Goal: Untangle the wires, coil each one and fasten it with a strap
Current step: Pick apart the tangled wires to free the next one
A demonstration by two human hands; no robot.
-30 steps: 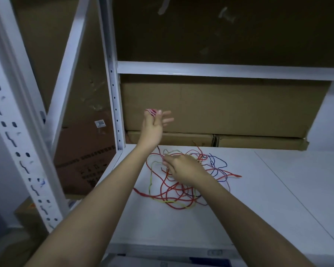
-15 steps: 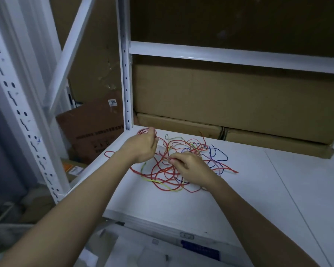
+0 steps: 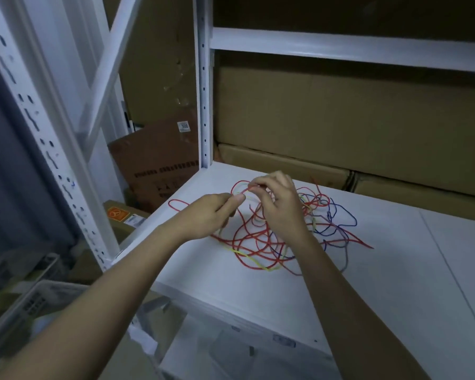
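Observation:
A loose tangle of thin wires lies on the white shelf board [image 3: 258, 292]: mostly red wire [image 3: 247, 237], with a blue wire [image 3: 347, 215] on the right side and a yellow wire [image 3: 244, 253] along the near edge. My left hand [image 3: 211, 215] hovers at the tangle's left side, thumb and fingers pinching a red loop. My right hand [image 3: 280, 204] is over the middle of the tangle and pinches the same red loop just above, fingertip to fingertip with the left. One red end trails off to the left near the shelf edge.
A white upright post [image 3: 204, 86] stands at the shelf's back left corner, with a crossbeam [image 3: 340, 48] overhead. Brown cardboard boxes [image 3: 340, 127] fill the back. More boxes [image 3: 154, 160] and a grey crate [image 3: 25, 297] sit on the floor to the left.
My left hand came down from in front of the boxes to the tangle. My right hand lifted off the pile, and both now pinch a red loop together.

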